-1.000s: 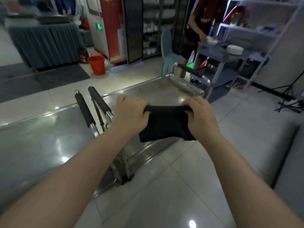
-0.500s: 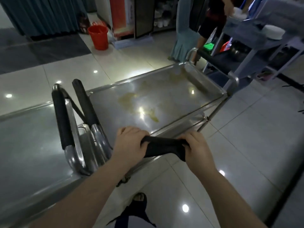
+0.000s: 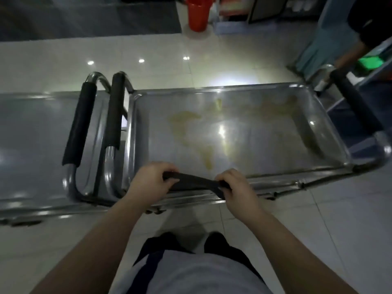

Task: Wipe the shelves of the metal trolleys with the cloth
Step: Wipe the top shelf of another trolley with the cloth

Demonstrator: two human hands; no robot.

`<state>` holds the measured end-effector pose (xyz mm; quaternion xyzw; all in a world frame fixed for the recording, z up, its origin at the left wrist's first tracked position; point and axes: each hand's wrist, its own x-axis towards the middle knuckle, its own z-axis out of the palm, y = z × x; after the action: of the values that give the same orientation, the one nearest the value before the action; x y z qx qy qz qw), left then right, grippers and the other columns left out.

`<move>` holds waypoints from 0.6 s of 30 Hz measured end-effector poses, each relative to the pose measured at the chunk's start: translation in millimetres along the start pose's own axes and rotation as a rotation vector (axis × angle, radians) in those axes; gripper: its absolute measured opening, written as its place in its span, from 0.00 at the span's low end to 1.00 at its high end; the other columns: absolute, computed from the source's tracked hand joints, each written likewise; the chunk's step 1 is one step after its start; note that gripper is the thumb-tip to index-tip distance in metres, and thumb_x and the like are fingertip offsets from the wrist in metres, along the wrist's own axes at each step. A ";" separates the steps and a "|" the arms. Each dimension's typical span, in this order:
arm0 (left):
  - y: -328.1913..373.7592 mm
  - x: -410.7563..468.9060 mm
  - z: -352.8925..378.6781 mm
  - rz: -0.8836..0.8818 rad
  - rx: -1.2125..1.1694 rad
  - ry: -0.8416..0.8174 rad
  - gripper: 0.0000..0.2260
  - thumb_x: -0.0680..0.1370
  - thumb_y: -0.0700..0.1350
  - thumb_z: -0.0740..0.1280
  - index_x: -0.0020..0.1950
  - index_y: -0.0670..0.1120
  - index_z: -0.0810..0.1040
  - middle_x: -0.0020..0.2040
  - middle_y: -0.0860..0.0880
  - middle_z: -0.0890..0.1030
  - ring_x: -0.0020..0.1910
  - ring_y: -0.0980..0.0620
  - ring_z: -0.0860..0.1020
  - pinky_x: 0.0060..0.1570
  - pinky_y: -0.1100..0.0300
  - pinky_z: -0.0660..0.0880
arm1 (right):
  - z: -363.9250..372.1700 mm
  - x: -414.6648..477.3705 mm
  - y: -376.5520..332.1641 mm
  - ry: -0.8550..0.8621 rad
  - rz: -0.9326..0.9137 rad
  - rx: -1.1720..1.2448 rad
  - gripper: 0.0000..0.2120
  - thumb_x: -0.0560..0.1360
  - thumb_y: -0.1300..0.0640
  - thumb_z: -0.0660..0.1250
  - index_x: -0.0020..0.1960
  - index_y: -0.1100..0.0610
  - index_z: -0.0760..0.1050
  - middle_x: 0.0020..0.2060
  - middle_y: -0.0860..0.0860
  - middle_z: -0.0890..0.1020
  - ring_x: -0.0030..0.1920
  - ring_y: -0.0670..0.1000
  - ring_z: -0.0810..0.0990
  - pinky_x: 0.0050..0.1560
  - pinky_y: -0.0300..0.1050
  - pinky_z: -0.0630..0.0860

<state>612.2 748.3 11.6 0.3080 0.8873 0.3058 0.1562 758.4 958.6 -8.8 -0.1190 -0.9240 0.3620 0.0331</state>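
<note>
Cloth [image 3: 191, 183] is dark, folded to a narrow strip and pulled tight between left hand [image 3: 151, 180] and right hand [image 3: 235, 187], just above the near rim of the shelf [image 3: 265, 145], i.e. the top one of the right trolley. The fingers [image 3: 164, 169] of both hands are curled and clamped on the cloth ends. Whether the cloth already touches the metal, I cannot tell.

Risks from here, as I judge them:

1. The yellowish stain [image 3: 186, 124] covers a big part of the shelf, from centre to the far right. A strip this narrow touches little surface per pass, so it probably smears the stain instead of lifting it. Better to open the cloth first.
2. Stain may be dried or greasy (cannot tell), so one pass is maybe not enough and streaks remain on the shiny metal.
3. The shelf has a raised rim, so dirt can be pushed into the corners and stay there.
4. A hard push may roll the trolley away, toward the person [image 3: 369, 22] near its far right end. No hand holds the frame.
5. At the left end the handles [image 3: 115, 111] stand very near, next to the left trolley [image 3: 31, 134], and the cloth can snag there.
6. Lower shelves are hidden, so they are easy to forget.
</note>
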 end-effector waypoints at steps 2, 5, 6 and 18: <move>-0.7 -18.6 5.6 -0.091 -0.032 0.044 0.09 0.72 0.38 0.75 0.49 0.50 0.85 0.44 0.54 0.83 0.46 0.54 0.79 0.49 0.56 0.76 | -3.1 10.6 6.8 -0.099 -0.083 0.004 0.12 0.71 0.68 0.65 0.50 0.56 0.79 0.45 0.49 0.76 0.48 0.51 0.74 0.49 0.44 0.71; -1.6 -43.1 12.8 -0.249 -0.082 0.116 0.10 0.72 0.37 0.76 0.46 0.51 0.84 0.41 0.58 0.81 0.41 0.58 0.78 0.46 0.53 0.78 | 4.0 23.8 13.6 -0.203 -0.169 0.031 0.11 0.72 0.65 0.63 0.51 0.57 0.79 0.46 0.49 0.76 0.48 0.49 0.72 0.48 0.45 0.70; -2.6 -49.2 13.9 -0.298 -0.089 0.143 0.10 0.72 0.37 0.76 0.46 0.51 0.84 0.41 0.57 0.81 0.40 0.59 0.78 0.45 0.53 0.78 | 9.4 26.8 12.6 -0.246 -0.184 0.044 0.12 0.72 0.64 0.62 0.52 0.57 0.80 0.46 0.49 0.76 0.48 0.50 0.73 0.49 0.45 0.70; -58.8 28.3 25.1 -0.319 0.252 0.190 0.18 0.73 0.37 0.69 0.63 0.43 0.80 0.59 0.41 0.80 0.57 0.37 0.76 0.56 0.44 0.75 | 76.0 132.6 -0.1 -0.219 0.057 -0.043 0.15 0.79 0.63 0.64 0.65 0.59 0.76 0.58 0.53 0.76 0.58 0.53 0.72 0.56 0.38 0.64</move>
<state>575.9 741.1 -47.6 0.1507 0.9667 0.1915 0.0784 618.7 940.7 -68.0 -0.1054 -0.9258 0.3539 -0.0809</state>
